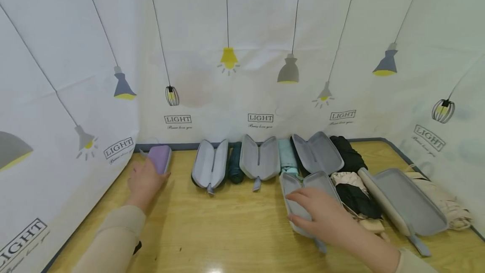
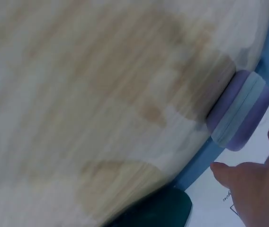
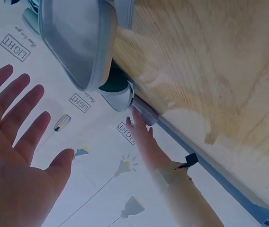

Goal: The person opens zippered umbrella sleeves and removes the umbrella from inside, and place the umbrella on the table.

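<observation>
At the back left of the table, my left hand [image 1: 145,180] is at a closed purple case [image 1: 161,157]. The left wrist view shows this case [image 2: 246,109] with a pale band round its middle; the thumb and spread fingers of the left hand [image 2: 257,184] are beside it, not closed round it. My right hand [image 1: 323,214] is over an opened grey-lined case [image 1: 322,182], hiding part of it. In the right wrist view the right hand [image 3: 25,156] has its fingers spread and nothing in them. Whether it touches the case I cannot tell.
Opened cases [image 1: 209,165], [image 1: 259,159], [image 1: 320,153], [image 1: 411,201] lie along the back and right. Among them are rolled fabric bundles: dark teal [image 1: 235,165], mint [image 1: 288,155], black [image 1: 346,153] and beige [image 1: 443,201]. A printed sheet [image 1: 257,83] covers the walls behind the wooden table [image 1: 212,231].
</observation>
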A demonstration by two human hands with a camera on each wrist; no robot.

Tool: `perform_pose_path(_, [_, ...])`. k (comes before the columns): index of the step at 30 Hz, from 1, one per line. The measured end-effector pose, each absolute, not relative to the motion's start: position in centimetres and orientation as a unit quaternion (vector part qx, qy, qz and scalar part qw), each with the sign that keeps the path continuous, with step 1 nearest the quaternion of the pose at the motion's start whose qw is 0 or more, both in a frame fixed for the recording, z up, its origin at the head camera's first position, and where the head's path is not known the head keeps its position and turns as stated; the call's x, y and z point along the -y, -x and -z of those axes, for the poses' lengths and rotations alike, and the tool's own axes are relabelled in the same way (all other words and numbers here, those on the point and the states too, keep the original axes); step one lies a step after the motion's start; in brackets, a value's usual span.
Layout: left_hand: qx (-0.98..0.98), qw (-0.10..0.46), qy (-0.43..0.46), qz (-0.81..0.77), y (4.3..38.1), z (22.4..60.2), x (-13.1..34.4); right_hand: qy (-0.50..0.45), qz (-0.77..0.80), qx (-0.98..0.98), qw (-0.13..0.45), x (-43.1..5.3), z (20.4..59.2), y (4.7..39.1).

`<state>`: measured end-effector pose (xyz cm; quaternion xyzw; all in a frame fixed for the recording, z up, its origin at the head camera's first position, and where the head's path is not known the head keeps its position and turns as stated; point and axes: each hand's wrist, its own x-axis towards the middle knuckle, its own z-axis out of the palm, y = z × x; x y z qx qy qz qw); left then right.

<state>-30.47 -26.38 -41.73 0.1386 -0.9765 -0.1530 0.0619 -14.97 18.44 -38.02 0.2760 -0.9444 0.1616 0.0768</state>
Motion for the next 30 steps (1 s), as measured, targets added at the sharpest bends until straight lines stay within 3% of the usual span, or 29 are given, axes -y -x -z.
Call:
perform_pose_path(7, [0.972, 0.019, -0.16, 0.173, 30.8, 42.1, 26.3, -0.286, -0.166, 0.94, 0.079, -17.9, 38.4, 14.4])
perform_pose_path(12, [0.985, -0.015, -0.102, 0.135, 31.3, 41.0, 27.2, -0.282, -0.18, 0.939, 0.073, -17.5, 38.4, 14.0])
perform_pose_path(22, [0.977, -0.163, -0.087, 0.108, 30.2, 37.8, 28.2, -0.277, -0.211, 0.937, 0.033, -14.7, 38.0, 13.6])
perform_pose_path(30, [0.985, -0.172, -0.005, 0.019, 28.4, 37.0, 28.4, -0.305, -0.26, 0.916, -0.024, -10.8, 37.1, 13.8])
